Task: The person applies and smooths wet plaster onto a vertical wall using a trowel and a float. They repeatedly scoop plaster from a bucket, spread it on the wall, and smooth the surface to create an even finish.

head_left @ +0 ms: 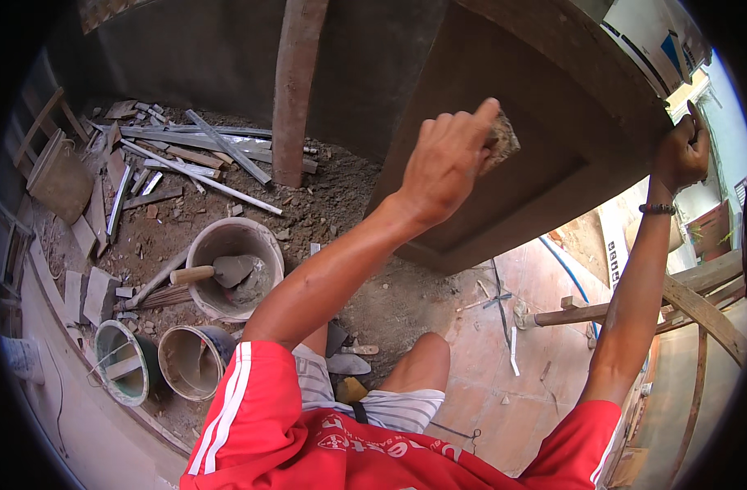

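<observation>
My left hand (447, 163) is raised in front of a dark, freshly plastered panel (545, 122) with a recessed border. Its fingers are closed round a small rough grey-brown sponge (504, 140), which is at the panel's surface. Up at the panel's right end is my right hand (682, 155), a dark beaded bracelet on its wrist. Most of its fingers are curled and one points upward. What they hold, if anything, is hidden.
Below left stand a mortar tub (236, 237) with a trowel (218, 272) in it, a green bucket (127, 359) and a grey bucket (195, 359). A post (296, 98) rises near scrap strips (190, 147). Wooden poles (692, 286) cross at right; a blue hose (565, 268) lies on tiles.
</observation>
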The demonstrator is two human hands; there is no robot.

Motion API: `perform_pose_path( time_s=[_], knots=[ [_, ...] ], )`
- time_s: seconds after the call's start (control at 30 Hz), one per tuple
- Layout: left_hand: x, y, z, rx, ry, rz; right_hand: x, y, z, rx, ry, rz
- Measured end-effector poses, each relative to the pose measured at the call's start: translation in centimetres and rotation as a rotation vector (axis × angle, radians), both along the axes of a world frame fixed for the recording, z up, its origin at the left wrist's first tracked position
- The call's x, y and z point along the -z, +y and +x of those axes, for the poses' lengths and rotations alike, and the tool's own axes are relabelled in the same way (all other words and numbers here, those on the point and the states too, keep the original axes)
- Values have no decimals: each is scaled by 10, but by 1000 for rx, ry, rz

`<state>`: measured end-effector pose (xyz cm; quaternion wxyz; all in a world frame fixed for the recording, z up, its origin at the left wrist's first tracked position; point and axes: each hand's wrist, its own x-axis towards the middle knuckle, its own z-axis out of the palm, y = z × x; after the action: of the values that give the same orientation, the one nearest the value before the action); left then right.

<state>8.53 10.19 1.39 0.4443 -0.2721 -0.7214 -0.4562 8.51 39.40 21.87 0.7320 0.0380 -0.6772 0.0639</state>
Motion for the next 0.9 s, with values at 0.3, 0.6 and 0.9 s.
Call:
perform_pose_path(
  time_s=[0.3,0.6,0.9],
  knots=[
    [-36,-103,-87,532,-364,680,0,-8,5,-15,12,31],
    [-42,-59,-112,477,-261,449,0,9,-2,-65,10,47],
    [-32,-87,-113,639,-517,624,17,-10,-9,-54,3,10]
  ],
)
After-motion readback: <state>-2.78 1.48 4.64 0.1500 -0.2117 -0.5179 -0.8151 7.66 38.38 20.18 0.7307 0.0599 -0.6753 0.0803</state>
